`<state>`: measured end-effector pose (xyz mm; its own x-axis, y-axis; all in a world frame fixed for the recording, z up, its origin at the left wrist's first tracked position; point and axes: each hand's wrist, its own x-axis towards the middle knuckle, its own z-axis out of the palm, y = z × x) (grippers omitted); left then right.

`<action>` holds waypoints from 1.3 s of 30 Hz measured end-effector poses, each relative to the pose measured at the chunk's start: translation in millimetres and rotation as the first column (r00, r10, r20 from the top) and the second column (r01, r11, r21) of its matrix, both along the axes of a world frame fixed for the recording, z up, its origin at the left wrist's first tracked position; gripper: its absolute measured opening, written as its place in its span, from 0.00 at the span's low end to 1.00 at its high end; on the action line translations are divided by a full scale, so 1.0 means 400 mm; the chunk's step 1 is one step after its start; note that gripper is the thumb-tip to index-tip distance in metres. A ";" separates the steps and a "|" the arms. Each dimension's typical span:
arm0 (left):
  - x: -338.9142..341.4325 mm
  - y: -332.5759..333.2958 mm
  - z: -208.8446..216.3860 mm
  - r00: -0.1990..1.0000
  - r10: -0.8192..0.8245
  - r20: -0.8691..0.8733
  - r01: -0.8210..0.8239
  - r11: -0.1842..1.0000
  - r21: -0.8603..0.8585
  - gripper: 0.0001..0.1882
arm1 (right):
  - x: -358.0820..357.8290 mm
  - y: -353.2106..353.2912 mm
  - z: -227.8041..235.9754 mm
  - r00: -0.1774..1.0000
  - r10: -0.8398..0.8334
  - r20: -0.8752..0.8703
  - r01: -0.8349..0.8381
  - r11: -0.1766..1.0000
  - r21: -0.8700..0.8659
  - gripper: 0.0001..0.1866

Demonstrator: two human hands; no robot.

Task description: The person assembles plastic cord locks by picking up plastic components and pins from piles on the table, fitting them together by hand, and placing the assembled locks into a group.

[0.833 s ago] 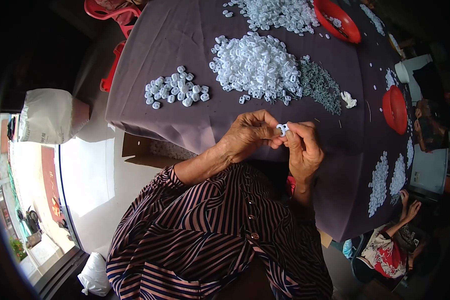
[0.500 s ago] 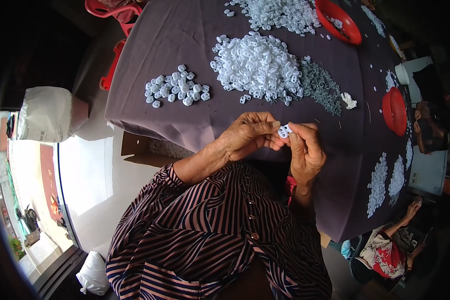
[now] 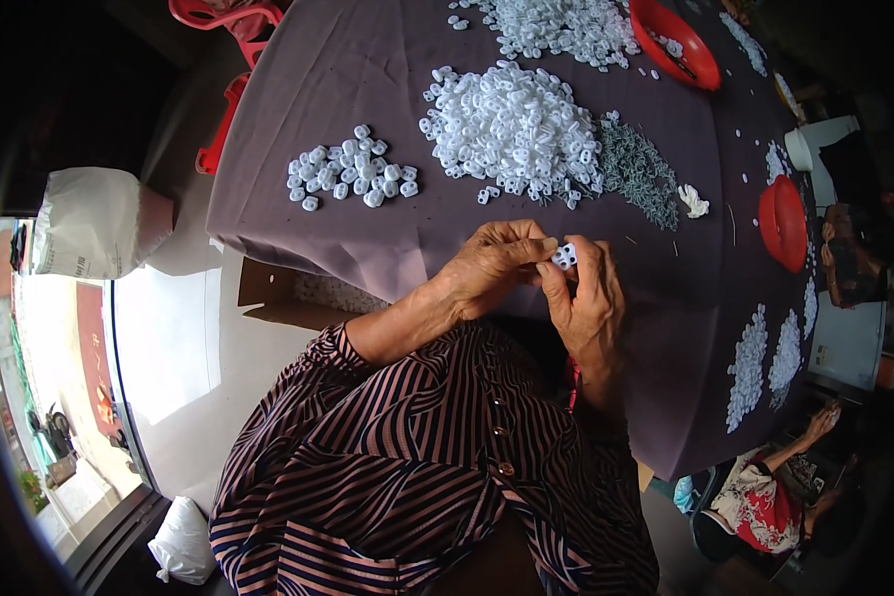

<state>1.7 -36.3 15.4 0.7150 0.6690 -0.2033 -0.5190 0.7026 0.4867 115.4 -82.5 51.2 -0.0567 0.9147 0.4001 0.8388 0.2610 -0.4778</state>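
Close to the table's near edge, my left hand and my right hand meet at a small white plastic piece with dark holes. Thumb and fingers of both hands are closed on it. Just beyond lies a big heap of white plastic pieces, with a pile of thin grey screw-like bits against its right side. A smaller group of rounded white pieces is spread to the left. Whether a grey bit is between my fingers is hidden.
A dark cloth covers the table. Farther off are another white heap, a red basin and a second red basin. An open cardboard box holds white pieces below the left edge. Another person sits at right.
My right hand has shifted slightly left and turned around the white piece, its thumb now nearer the left fingers. The left hand stays almost in place.
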 end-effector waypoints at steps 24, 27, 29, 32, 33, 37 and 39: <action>0.008 0.032 -0.052 0.991 0.104 -0.083 -0.099 0.993 0.056 0.05 | 0.006 0.038 -0.080 0.989 0.077 0.123 -0.094 0.986 0.139 0.10; 0.005 0.035 -0.058 0.989 0.118 -0.094 -0.112 0.991 0.066 0.05 | 0.004 0.048 -0.100 0.979 0.054 0.197 -0.090 0.980 0.176 0.10; 0.000 0.039 -0.061 0.985 0.140 -0.098 -0.133 0.989 0.068 0.05 | -0.002 0.056 -0.111 0.977 0.049 0.209 -0.091 0.976 0.199 0.10; 0.007 0.047 -0.064 0.983 0.131 -0.132 -0.119 0.988 0.095 0.06 | 0.004 0.058 -0.120 0.976 0.033 0.216 -0.075 0.979 0.190 0.09; 0.006 0.047 -0.066 0.980 0.146 -0.134 -0.134 0.987 0.095 0.06 | 0.003 0.057 -0.121 0.975 0.039 0.219 -0.074 0.985 0.158 0.08; 0.005 0.050 -0.072 0.972 0.166 -0.166 -0.153 0.985 0.084 0.06 | -0.002 0.061 -0.119 0.964 0.061 0.259 -0.098 0.986 0.131 0.09; 0.008 0.053 -0.073 0.972 0.171 -0.162 -0.156 0.983 0.100 0.06 | 0.006 0.066 -0.129 0.976 0.075 0.206 -0.109 0.982 0.156 0.08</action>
